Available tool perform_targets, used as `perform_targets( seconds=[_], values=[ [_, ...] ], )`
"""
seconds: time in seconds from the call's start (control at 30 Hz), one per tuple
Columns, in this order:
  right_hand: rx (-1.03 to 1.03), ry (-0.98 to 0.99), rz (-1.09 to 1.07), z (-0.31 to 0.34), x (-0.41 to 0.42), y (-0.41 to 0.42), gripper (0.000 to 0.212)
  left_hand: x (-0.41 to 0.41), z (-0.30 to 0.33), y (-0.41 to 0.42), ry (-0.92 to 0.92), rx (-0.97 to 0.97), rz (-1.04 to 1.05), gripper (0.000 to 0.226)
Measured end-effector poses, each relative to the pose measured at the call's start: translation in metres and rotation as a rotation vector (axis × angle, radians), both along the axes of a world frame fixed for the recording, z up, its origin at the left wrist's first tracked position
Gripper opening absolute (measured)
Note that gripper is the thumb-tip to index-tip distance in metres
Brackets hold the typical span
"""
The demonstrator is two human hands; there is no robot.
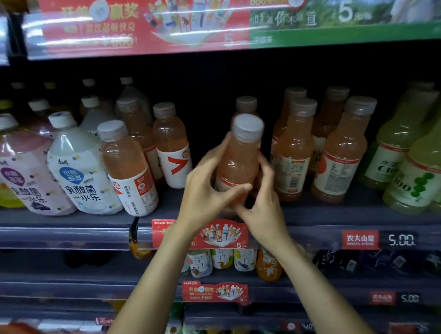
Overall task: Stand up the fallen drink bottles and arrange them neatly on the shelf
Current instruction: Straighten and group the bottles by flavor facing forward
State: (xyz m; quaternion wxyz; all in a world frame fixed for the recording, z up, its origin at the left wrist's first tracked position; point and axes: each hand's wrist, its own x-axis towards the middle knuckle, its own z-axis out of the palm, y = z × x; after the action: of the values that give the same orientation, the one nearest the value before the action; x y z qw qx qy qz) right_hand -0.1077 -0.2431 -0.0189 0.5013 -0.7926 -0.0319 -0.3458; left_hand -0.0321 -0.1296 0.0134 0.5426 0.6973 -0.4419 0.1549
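A pink drink bottle (240,158) with a grey cap stands nearly upright at the middle of the shelf (63,228), tilted slightly. My left hand (205,191) wraps its lower left side and my right hand (263,203) grips its lower right side. Its label is mostly hidden by my fingers. More pink bottles stand upright to the left (129,167) and right (340,154), with others in rows behind them.
White (80,172) and pink (26,176) yoghurt-drink bottles fill the shelf's left end; green bottles (421,170) fill the right end. A red promotional tag (218,234) hangs on the shelf edge below my hands. Lower shelves hold small tea bottles (222,259).
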Motion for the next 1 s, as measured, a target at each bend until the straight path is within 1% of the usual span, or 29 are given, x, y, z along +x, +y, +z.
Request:
perform_targets(
  seconds=[0.07, 0.17, 0.2, 0.23, 0.3, 0.37, 0.4, 0.47, 0.57, 0.67, 0.77, 0.87, 1.0],
  values=[
    [0.056, -0.068, -0.101, 0.001, -0.012, -0.006, 0.097, -0.013, 0.006, -0.012, -0.071, 0.002, -0.066, 0.081],
    [0.039, -0.123, -0.186, 0.008, -0.036, -0.026, 0.098, -0.030, 0.018, -0.036, -0.145, -0.003, -0.176, 0.080],
    [0.043, -0.120, -0.191, 0.012, -0.045, -0.034, 0.095, -0.036, 0.021, -0.044, -0.111, -0.001, -0.231, 0.078],
    [0.051, -0.106, -0.193, 0.015, -0.053, -0.043, 0.093, -0.042, 0.021, -0.053, -0.037, -0.007, -0.288, 0.074],
    [0.045, -0.074, -0.242, 0.017, -0.065, -0.059, 0.093, -0.048, 0.014, -0.068, 0.162, -0.065, -0.343, 0.064],
    [0.037, -0.050, -0.326, 0.016, -0.071, -0.073, 0.097, -0.045, 0.001, -0.080, 0.337, -0.147, -0.264, 0.058],
    [0.046, -0.038, -0.360, 0.016, -0.073, -0.078, 0.098, -0.043, -0.004, -0.085, 0.395, -0.158, -0.205, 0.060],
    [0.063, -0.008, -0.424, 0.017, -0.072, -0.084, 0.098, -0.038, -0.010, -0.094, 0.454, -0.118, -0.143, 0.067],
    [-0.014, 0.065, -0.575, 0.016, -0.067, -0.086, 0.095, -0.038, -0.016, -0.104, 0.456, -0.057, -0.146, 0.073],
    [-0.148, 0.118, -0.702, 0.012, -0.062, -0.081, 0.091, -0.039, -0.022, -0.108, 0.437, -0.061, -0.130, 0.073],
    [-0.190, 0.129, -0.743, 0.008, -0.057, -0.082, 0.088, -0.035, -0.027, -0.110, 0.409, -0.067, -0.117, 0.080],
    [-0.215, 0.143, -0.767, 0.007, -0.054, -0.089, 0.086, -0.028, -0.024, -0.115, 0.423, -0.082, -0.098, 0.088],
    [-0.268, 0.156, -0.766, 0.003, -0.057, -0.099, 0.094, -0.019, -0.024, -0.119, 0.391, -0.025, -0.073, 0.085]
  ],
)
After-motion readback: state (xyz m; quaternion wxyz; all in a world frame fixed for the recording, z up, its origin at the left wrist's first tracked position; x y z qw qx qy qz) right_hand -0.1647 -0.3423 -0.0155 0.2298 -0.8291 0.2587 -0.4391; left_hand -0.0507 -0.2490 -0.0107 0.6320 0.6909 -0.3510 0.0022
